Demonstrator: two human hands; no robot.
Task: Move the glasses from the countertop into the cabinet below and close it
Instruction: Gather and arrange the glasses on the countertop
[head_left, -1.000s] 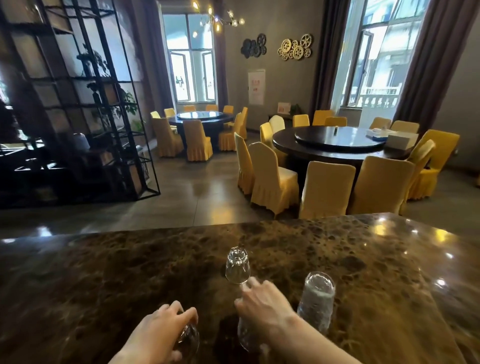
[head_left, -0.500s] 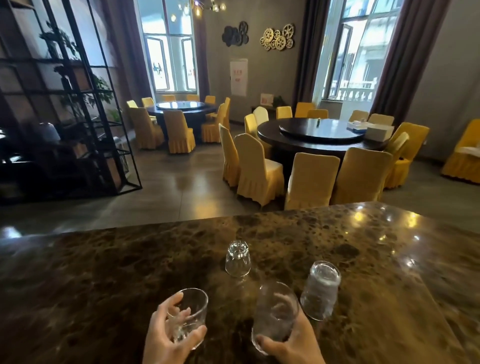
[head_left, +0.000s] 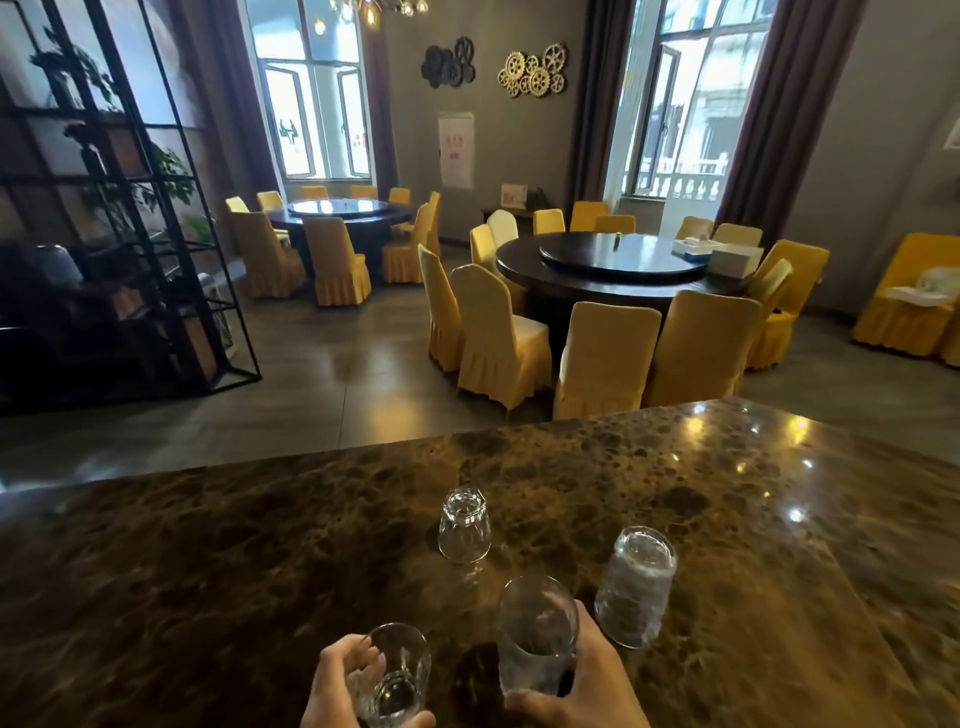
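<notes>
One glass is clamped in left hand, another in right hand; both should be lowered slowly, kept apart, w/o clinking, into cabinet.

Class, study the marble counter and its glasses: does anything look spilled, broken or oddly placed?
Nothing stands out. Two clear glass tumblers, a small one and a taller one, stand upside down on the brown marble countertop. The left hand and right hand each hold another glass. No spill or crack shows.
</notes>
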